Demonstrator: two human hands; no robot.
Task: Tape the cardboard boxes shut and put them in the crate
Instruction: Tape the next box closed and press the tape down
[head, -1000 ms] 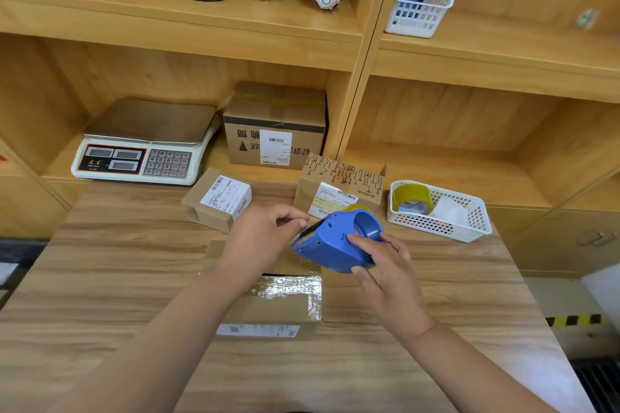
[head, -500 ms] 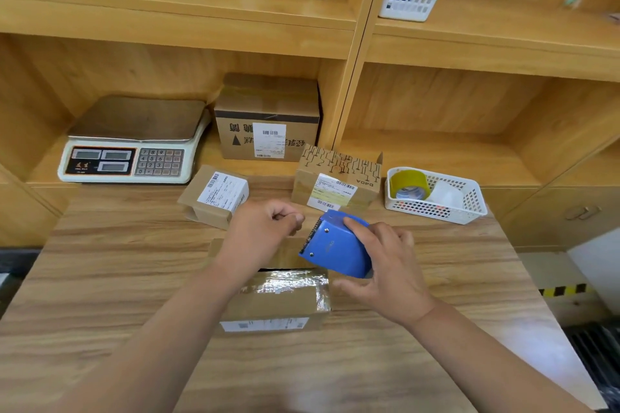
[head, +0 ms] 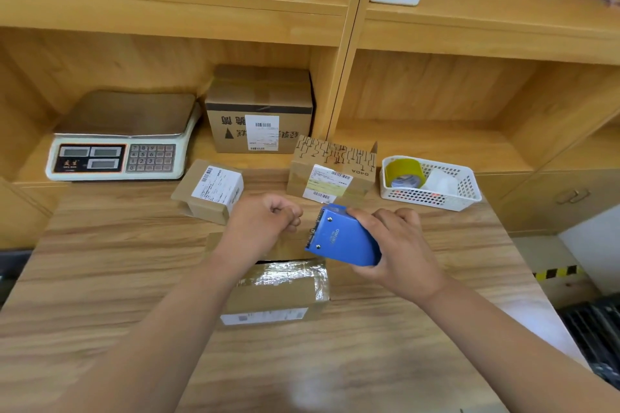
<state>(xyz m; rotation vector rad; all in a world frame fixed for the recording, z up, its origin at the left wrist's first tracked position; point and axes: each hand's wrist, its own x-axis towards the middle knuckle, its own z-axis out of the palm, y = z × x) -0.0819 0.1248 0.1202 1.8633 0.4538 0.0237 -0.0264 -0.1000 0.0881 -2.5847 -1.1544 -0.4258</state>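
Observation:
A cardboard box [head: 278, 292] lies on the wooden table [head: 100, 278] under my hands, with shiny clear tape across its top. My right hand [head: 402, 245] grips a blue tape dispenser [head: 342, 238] just above the box's far right corner, toothed edge pointing left. My left hand [head: 265, 225] hovers over the box's far end, thumb and fingers pinched together close to that edge, apparently on the clear tape's end, which is hard to see. A small labelled box [head: 211, 191] and a patterned box [head: 332, 171] sit behind. No crate is in view.
A white basket [head: 432, 198] with a yellow tape roll [head: 404, 173] stands at the table's far right. On the shelf behind are a weighing scale [head: 120, 137] and a larger box [head: 258, 111]. The table edge drops off at the right.
My right hand turned the dispenser so its flat side faces up and shifted its grip round the body. My left hand stayed pinched beside the dispenser's mouth. The camera tilted down slightly.

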